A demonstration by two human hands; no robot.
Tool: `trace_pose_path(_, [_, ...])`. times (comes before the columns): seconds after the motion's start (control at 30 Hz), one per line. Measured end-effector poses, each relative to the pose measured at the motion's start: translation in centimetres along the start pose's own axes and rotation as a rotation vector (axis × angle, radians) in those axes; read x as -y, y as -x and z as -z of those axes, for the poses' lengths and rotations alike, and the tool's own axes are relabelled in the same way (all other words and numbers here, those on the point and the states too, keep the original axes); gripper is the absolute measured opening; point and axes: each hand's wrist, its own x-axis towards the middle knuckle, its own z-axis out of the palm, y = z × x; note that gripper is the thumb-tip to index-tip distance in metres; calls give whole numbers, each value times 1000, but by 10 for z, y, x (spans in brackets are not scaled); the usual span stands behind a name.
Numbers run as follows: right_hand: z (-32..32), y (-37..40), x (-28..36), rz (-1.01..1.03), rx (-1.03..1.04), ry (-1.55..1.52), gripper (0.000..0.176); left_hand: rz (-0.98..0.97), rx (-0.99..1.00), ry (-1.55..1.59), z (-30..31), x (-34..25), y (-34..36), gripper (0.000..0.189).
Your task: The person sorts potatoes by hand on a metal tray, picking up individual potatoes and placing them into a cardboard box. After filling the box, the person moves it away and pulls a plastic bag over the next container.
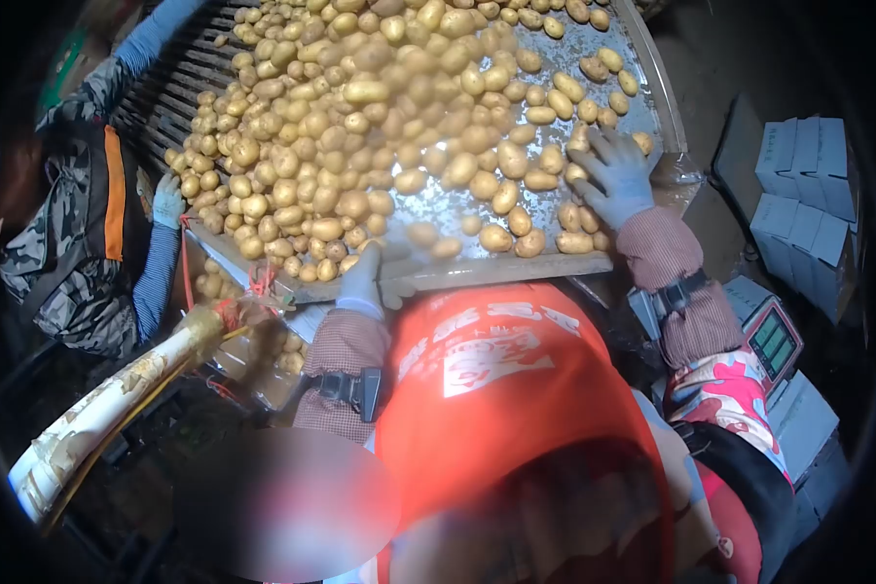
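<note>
Many yellow potatoes (292,165) lie heaped on a metal sorting table (516,270), densest at the left and centre, looser at the right. My right hand (617,177), in a pale glove, rests at the table's right side with its fingers spread over a few potatoes. Near the front edge is my left hand (372,282), also gloved, its fingers apart and partly blurred, close to the potatoes at the edge. Nothing shows gripped in either hand. Below the edge is the red apron (496,360) that I wear.
At the left a co-worker (68,234) in camouflage has a gloved hand (168,200) beside the heap. A white wrapped pole (117,399) slants up from the lower left. Stacked boxes (803,214) and a scale display (774,341) stand at the right.
</note>
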Motion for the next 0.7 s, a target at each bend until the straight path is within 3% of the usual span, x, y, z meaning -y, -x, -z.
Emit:
trace_pose_path(0.07, [10, 10, 5, -124, 24, 212, 33, -12, 4, 33, 2, 4, -3, 47])
trace_pose_path(0.2, [2, -52, 45, -142, -253, -66, 35, -15, 4, -19, 2, -1, -2, 47])
trace_pose_path(0.27, [1, -89, 91, 125, -337, -330, 42, -48, -7, -36, 4, 4, -2, 47])
trace_pose_path(0.33, [-57, -91, 128, 100, -177, -326, 48, -39, 5, -48, 3, 4, 0, 48])
trace_pose_path(0.4, [-49, -70, 170, 87, -231, -280, 52, -40, -28, -59, 4, 0, -7, 49])
trace_pose_path(0.43, [-49, -57, 174, 180, -203, -350, 51, -31, -75, -51, 6, 5, -12, 49])
trace_pose_path(0.5, [-50, -18, 165, 351, -117, -493, 50, -17, -135, -41, 8, 12, -19, 49])
trace_pose_path(0.6, [-40, -2, 122, 417, -92, -407, 46, -24, -119, -37, 9, 9, -19, 49])
trace_pose_path(0.7, [-25, 21, 87, 270, -141, -223, 41, -27, -96, -38, 10, 8, -19, 49])
